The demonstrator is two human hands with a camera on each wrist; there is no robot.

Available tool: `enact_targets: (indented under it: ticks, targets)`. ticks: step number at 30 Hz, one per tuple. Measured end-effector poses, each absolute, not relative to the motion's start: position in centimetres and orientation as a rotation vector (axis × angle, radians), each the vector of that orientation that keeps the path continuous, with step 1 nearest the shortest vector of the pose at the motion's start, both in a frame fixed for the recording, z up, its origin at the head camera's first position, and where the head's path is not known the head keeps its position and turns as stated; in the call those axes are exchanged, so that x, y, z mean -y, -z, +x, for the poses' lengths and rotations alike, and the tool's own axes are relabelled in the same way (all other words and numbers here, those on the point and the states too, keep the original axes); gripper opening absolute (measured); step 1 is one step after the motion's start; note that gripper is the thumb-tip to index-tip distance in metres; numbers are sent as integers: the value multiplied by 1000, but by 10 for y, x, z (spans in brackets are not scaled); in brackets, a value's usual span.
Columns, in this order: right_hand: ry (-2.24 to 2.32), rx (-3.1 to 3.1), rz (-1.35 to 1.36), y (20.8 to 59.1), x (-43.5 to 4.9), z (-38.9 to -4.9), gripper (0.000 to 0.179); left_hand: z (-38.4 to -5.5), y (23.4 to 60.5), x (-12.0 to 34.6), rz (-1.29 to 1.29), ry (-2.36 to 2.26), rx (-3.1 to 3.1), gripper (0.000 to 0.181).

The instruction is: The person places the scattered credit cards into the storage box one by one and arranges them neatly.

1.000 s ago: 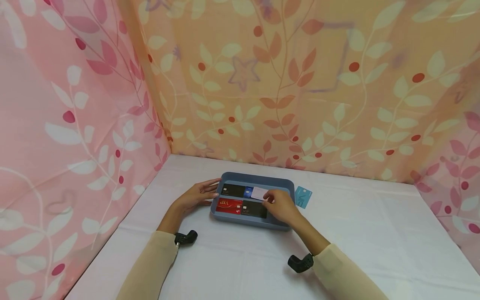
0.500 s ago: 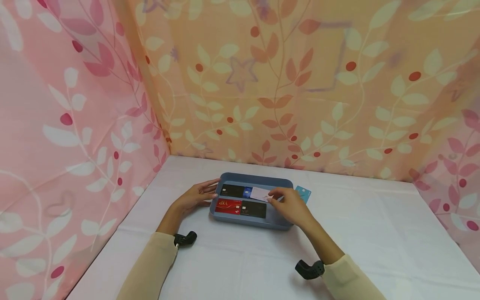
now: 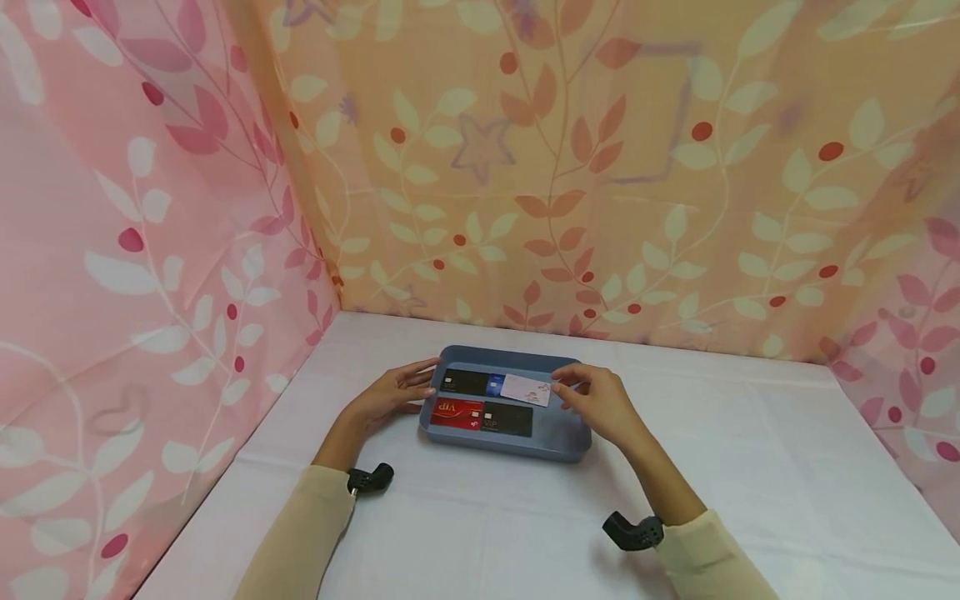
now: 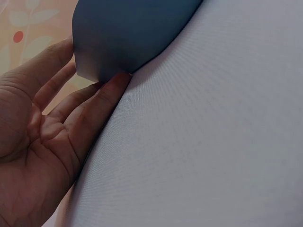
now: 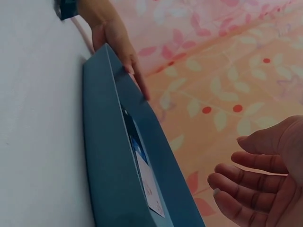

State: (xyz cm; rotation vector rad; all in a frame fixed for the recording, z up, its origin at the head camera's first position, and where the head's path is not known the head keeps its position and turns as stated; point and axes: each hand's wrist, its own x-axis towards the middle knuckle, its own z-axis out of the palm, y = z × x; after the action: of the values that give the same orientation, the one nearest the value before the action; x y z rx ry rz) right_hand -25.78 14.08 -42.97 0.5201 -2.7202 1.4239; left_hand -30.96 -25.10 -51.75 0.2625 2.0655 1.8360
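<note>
A blue-grey tray (image 3: 561, 432) lies on the white cloth, with several cards flat inside it. The back row has a black card (image 3: 463, 382), a blue card (image 3: 495, 384) and a white card (image 3: 527, 389) overlapping the blue one. In front lie a red VIP card (image 3: 455, 413) and a black VIP card (image 3: 508, 420). My left hand (image 3: 388, 392) touches the tray's left end with extended fingers, as the left wrist view also shows. My right hand (image 3: 600, 402) hovers over the tray's right end, beside the white card, fingers loosely bent and holding nothing.
White cloth (image 3: 480, 533) covers the table around the tray. Behind stands an orange leaf-patterned curtain (image 3: 480, 192), and a pink one (image 3: 172, 275) runs along the left. A black wrist camera (image 3: 633, 532) is strapped to my right wrist, another (image 3: 371, 478) to my left.
My right hand has drawn off the white card to the right, uncovering its right part. It now hides the teal card seen beyond the tray earlier. My left hand stays at the tray.
</note>
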Motion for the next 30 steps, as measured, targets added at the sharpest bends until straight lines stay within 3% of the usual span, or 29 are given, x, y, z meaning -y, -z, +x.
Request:
enact_targets:
  ticks: [15,30]
  targets:
    - [-1556,2602,365,427,-174,-270,22,-310,516,251,260,-1823,-2066,66]
    - [-1451,2628,118,452,-208,-293,34,-309,517,251,277,-1823,-2073,65]
